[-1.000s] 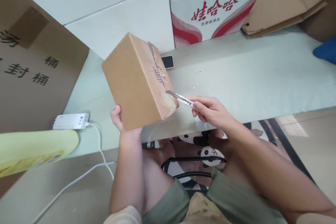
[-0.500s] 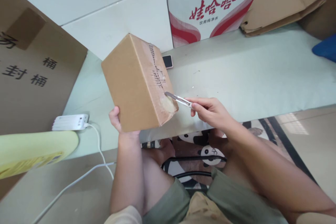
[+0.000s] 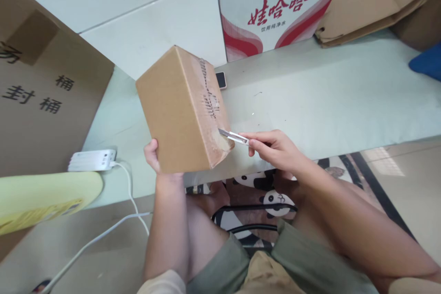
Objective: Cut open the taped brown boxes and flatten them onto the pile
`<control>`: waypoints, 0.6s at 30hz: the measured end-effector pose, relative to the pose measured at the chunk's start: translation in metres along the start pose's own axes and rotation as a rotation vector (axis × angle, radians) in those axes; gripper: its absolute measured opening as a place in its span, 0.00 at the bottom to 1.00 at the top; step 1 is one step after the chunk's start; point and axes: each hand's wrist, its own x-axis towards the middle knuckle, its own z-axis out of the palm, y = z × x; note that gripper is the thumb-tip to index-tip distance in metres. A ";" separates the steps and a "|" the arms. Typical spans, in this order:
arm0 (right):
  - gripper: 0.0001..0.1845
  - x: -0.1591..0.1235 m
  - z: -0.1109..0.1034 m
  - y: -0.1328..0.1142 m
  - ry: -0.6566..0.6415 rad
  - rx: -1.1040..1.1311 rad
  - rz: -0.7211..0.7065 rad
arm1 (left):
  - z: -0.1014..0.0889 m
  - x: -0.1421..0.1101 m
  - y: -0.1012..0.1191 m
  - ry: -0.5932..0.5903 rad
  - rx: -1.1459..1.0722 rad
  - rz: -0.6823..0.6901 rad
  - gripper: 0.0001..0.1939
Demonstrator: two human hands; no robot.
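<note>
A brown cardboard box [image 3: 172, 115] is tilted above the pale green surface, with clear tape and dark printing along its right face. My left hand [image 3: 152, 156] grips its lower left corner; the thumb shows and the other fingers are hidden under the box. In my right hand [image 3: 272, 144] is a utility knife [image 3: 236, 137] with a white handle, held between thumb and fingers. Its blade meets the taped face near the lower right, where the tape looks whitish and wrinkled.
A pale green covered surface [image 3: 327, 96] runs across the view. Behind stand a white-and-red carton [image 3: 275, 18] and flattened cardboard [image 3: 361, 0]. A large carton [image 3: 44, 78], a white power bank [image 3: 92, 160] with a cable and a yellow-green object [image 3: 48, 193] lie left. A small dark-screened device [image 3: 221, 80] sits behind the box.
The knife has moved slightly down and left, and its blade now reaches the taped face lower down. The box has tipped slightly to the right at its top.
</note>
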 end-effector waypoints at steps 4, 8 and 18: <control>0.26 0.000 0.000 0.000 -0.017 -0.004 0.011 | 0.000 0.000 0.001 0.018 0.028 0.028 0.17; 0.26 0.000 -0.001 -0.001 -0.029 0.008 0.008 | 0.005 -0.001 0.003 0.049 0.010 0.011 0.16; 0.24 -0.001 -0.002 -0.002 -0.076 0.018 0.017 | 0.004 -0.002 0.004 -0.028 0.077 -0.010 0.17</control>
